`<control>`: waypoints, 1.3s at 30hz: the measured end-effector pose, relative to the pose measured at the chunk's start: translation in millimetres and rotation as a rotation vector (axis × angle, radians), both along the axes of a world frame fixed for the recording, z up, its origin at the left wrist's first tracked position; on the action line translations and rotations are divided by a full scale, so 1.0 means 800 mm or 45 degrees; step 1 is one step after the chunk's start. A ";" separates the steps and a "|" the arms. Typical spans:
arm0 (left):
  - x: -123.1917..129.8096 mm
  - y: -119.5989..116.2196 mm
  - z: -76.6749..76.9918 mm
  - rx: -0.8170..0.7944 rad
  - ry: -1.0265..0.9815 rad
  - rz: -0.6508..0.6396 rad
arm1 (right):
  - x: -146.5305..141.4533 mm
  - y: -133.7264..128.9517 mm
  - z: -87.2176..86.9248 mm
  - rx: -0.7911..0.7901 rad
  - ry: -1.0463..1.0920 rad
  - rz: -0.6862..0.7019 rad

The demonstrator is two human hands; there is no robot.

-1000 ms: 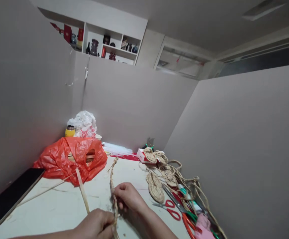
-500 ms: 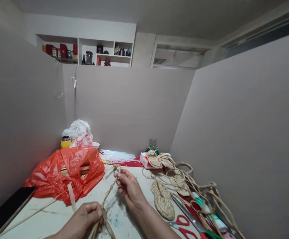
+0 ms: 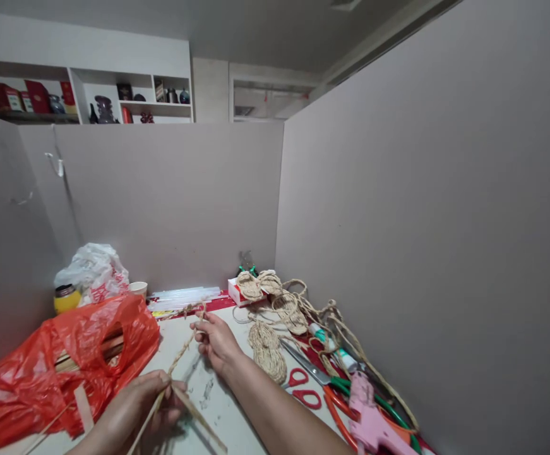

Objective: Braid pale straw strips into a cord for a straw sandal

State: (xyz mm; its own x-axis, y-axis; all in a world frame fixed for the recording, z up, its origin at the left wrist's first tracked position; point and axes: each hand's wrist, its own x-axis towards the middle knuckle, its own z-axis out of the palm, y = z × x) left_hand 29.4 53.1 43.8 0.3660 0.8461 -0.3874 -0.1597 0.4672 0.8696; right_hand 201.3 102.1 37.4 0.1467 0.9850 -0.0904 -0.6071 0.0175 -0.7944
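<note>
A thin twisted straw cord [image 3: 180, 357] runs between my two hands over the white tabletop. My left hand [image 3: 149, 399] pinches it low down, where loose flat strands split apart below the fingers. Higher up and to the right, my right hand [image 3: 215, 338] holds the cord's upper end between thumb and fingers, with a short tail sticking out beyond. Right of that hand lies a woven straw sole [image 3: 267, 351], flat on the table. Red-handled scissors [image 3: 303, 387] rest just below it, partly behind my right forearm.
An orange plastic bag [image 3: 76, 360] with strips inside fills the left. Glue sticks [image 3: 184, 296] lie at the back beside a white box [image 3: 237, 294]. Coiled rope [image 3: 334, 316], large green-handled shears [image 3: 312, 363] and a pink glue gun [image 3: 369, 417] crowd the right. Grey partitions [image 3: 184, 189] surround the table.
The view has turned to the right, bringing the pink glue gun into sight. Both hands keep hold of the cord, and the strands below my left hand are spread wider.
</note>
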 end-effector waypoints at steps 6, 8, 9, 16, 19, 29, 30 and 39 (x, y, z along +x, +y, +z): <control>0.048 0.049 -0.019 -0.099 -0.158 0.079 | 0.033 0.018 0.001 0.225 -0.089 -0.227; 0.054 0.055 -0.018 -0.116 -0.180 0.087 | 0.040 0.020 0.002 0.263 -0.161 -0.267; 0.054 0.056 -0.018 -0.113 -0.191 0.089 | 0.042 0.021 0.001 0.242 -0.181 -0.253; 0.035 0.069 -0.029 -0.083 -0.202 0.195 | 0.036 0.022 -0.019 0.102 -0.191 -0.122; 0.033 0.079 -0.030 -0.113 -0.204 0.258 | 0.042 0.023 -0.022 0.065 -0.135 -0.189; 0.029 0.092 -0.050 0.001 -0.105 -0.134 | 0.056 0.031 -0.024 0.135 -0.288 -0.370; 0.029 0.092 -0.052 0.047 -0.069 -0.159 | 0.051 0.031 -0.024 0.156 -0.336 -0.339; 0.029 0.082 -0.028 0.537 0.183 0.078 | 0.008 0.009 -0.028 0.228 -0.626 -0.087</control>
